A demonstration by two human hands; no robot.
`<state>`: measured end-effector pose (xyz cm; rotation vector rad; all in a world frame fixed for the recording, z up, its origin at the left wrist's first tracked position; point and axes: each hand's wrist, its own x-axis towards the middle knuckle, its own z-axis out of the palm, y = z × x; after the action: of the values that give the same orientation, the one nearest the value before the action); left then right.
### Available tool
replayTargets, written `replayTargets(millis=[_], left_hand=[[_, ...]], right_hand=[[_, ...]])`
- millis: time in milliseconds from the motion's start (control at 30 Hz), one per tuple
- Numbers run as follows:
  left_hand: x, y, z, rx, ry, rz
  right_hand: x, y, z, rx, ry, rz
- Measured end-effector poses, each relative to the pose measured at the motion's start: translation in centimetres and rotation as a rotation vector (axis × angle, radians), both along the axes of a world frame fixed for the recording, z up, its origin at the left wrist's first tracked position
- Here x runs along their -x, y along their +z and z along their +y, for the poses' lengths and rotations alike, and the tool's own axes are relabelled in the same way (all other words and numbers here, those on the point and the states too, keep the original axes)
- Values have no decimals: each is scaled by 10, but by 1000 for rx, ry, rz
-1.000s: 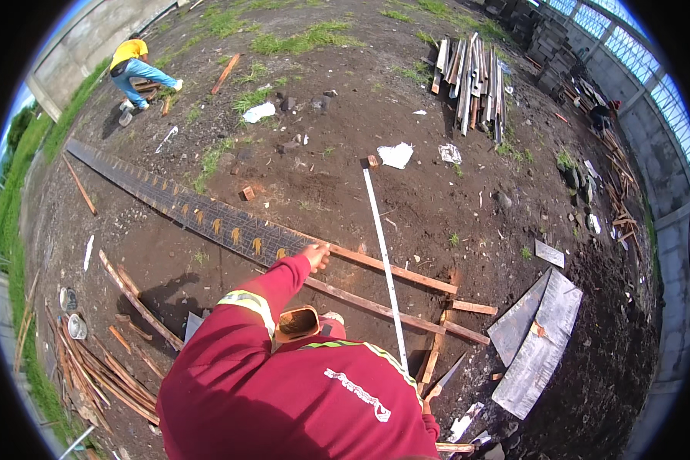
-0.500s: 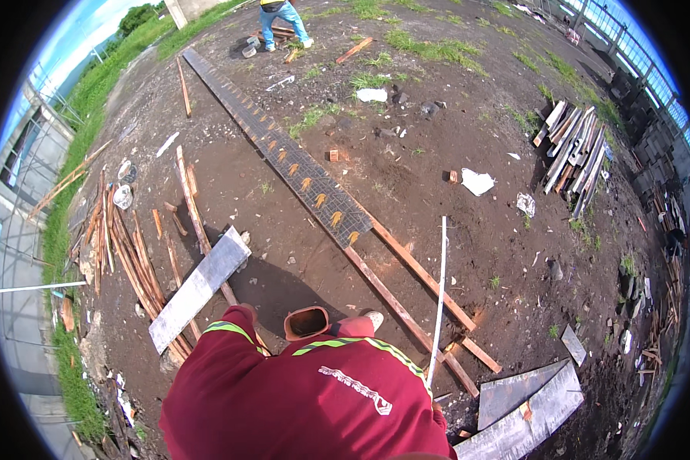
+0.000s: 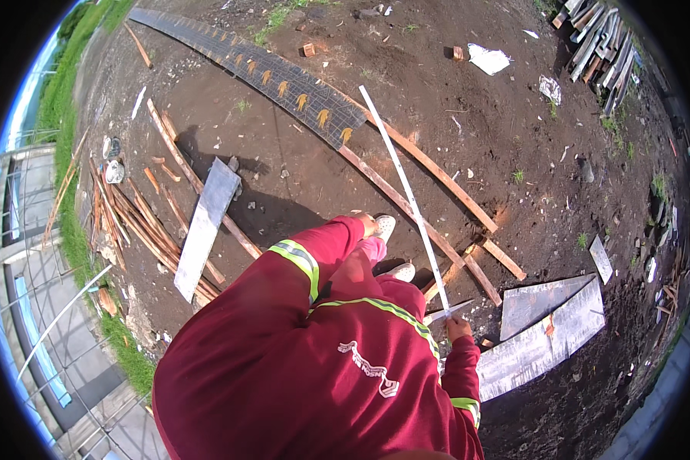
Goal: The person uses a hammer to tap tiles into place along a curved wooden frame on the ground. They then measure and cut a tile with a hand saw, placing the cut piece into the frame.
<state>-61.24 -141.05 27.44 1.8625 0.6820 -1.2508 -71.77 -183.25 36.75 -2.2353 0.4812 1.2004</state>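
Note:
My right hand (image 3: 458, 327) grips the near end of a long white strip (image 3: 400, 182) that slants across two reddish wooden planks (image 3: 376, 179). A grey tapered blade (image 3: 437, 315) shows just beneath that end. My left hand (image 3: 366, 225) is near my leg and shoe, above the ground; its fingers are too small and partly hidden to read. The planks run on under a long dark gridded panel (image 3: 299, 92) with repeated gold shapes. A short timber piece (image 3: 502, 257) crosses near the planks' close ends.
Loose wood strips (image 3: 134, 222) and a pale board (image 3: 207, 226) lie left of me, beyond them a grassy edge and metal grid (image 3: 38, 322). Grey sheets (image 3: 544, 345) are at my right. A timber stack (image 3: 598, 46), small blocks (image 3: 308, 49) and white scraps (image 3: 488, 60) lie farther off.
My left hand has come back from the plank beside the dark panel to near my leg. The white strip's far end has swung left toward the planks. The view has shifted.

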Motion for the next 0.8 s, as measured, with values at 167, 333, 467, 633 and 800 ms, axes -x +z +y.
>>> replayTargets(millis=[167, 333, 467, 633, 800], left_hand=[[-18, -19, -77, 359, 877, 149], [-25, -108, -106, 303, 1106, 157], [-18, -187, -118, 184, 1112, 96], [-24, -276, -122, 94, 1263, 44], [-19, -322, -138, -2, 1233, 39]], right_hand=[[-26, -20, -21, 39, 184, 36], [-73, -82, -39, -1, 235, 24], [-69, -146, -96, 111, 278, -9], [-21, -217, -233, 184, 354, -70], [13, -269, -321, 236, 275, 0]])
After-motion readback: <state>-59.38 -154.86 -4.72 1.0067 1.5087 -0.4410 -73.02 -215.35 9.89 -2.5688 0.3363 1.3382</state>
